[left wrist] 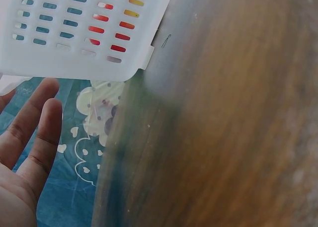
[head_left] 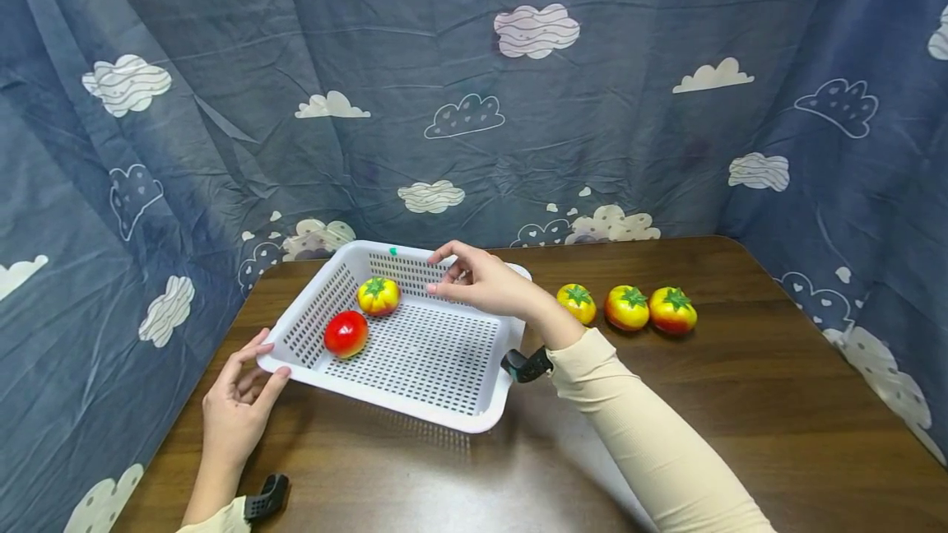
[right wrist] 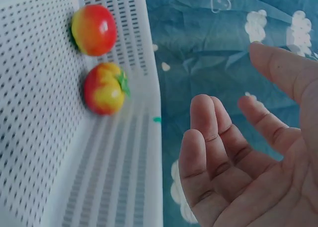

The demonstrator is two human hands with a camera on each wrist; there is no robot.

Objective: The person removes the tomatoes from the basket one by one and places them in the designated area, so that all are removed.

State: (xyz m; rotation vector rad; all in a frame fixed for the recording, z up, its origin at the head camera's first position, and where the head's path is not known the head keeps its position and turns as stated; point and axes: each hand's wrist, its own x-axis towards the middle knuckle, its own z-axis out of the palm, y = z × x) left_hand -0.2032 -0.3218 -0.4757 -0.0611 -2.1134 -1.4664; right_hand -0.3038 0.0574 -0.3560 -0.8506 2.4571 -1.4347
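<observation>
Before a blue-grey fabric curtain (head_left: 629, 146) printed with pale clouds, a brown wood-grain table (head_left: 741, 401) bears a white, rectangular, slotted plastic basket (head_left: 400, 404). The left hand (head_left: 235, 411) pinches the basket's near left corner between thumb and forefinger; a light, even hold there seems best, enough to prevent skidding without tipping. The right hand (head_left: 485, 282) hangs over the basket's far right part, fingers loosely bent, thumb apart from forefinger, nothing held; it would do well to clear the rim fully at each crossing. Inside, toward the left wall, sit two glossy, round, tomato-like pieces: a yellow one (head_left: 378, 297) with a green leafy cap and, nearer the viewer, a red one (head_left: 346, 334), which a jolt could roll. Three glossy, yellow-and-red, green-capped tomatoes line the table right of the basket: a left one (head_left: 576, 303), a middle one (head_left: 626, 308) and a right one (head_left: 672, 311). The last two appear to touch, so a grip from front and back would likely disturb the neighbour least. A tiny green mark (head_left: 393, 251) dots the far rim.
</observation>
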